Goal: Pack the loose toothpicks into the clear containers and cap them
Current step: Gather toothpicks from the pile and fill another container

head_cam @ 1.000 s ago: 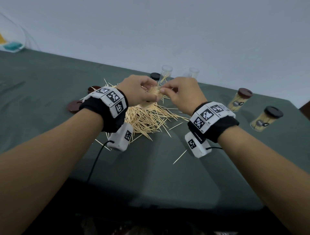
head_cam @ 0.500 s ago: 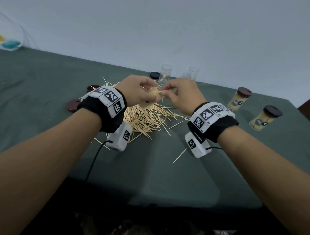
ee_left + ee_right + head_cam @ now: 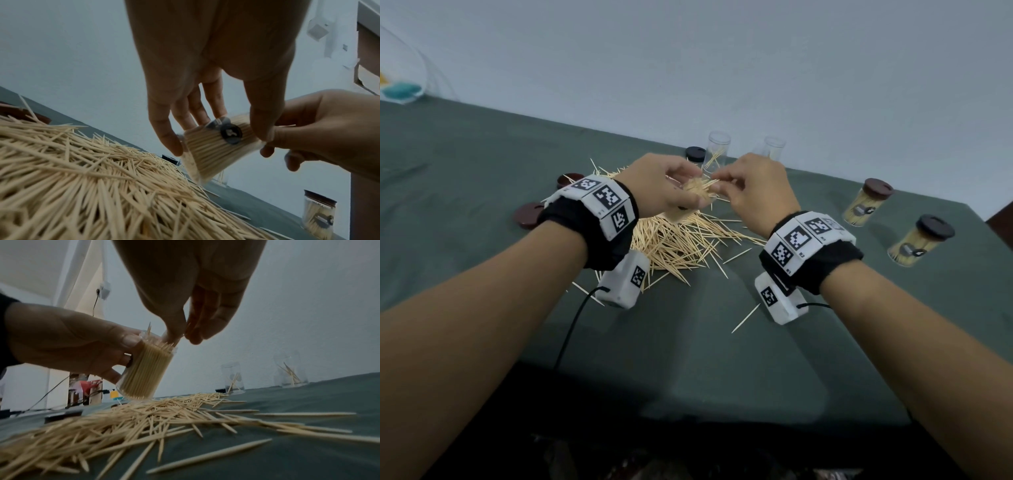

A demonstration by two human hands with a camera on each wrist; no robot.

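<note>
My left hand (image 3: pixel 667 190) grips a clear container (image 3: pixel 144 368) packed full of toothpicks and holds it tilted just above the loose toothpick pile (image 3: pixel 681 240). The same container (image 3: pixel 218 149) shows in the left wrist view, with a round dark label on its side. My right hand (image 3: pixel 750 192) pinches a few toothpicks at the container's open mouth, thumb and fingers (image 3: pixel 193 331) pressed together on their tips. Two uncapped clear containers (image 3: pixel 717 150) (image 3: pixel 772 147), each holding only a few toothpicks, stand at the back.
Two capped full containers (image 3: pixel 866 202) (image 3: pixel 917 245) stand at the right. Loose caps lie at the left (image 3: pixel 527 215) (image 3: pixel 566 180) and a black one (image 3: pixel 695 154) at the back. Stray toothpicks (image 3: pixel 745 318) lie on the green tablecloth (image 3: pixel 465 171).
Both hands have stayed over the pile; the right hand's fingers have shifted slightly at the container's mouth. Nothing else on the table has moved.
</note>
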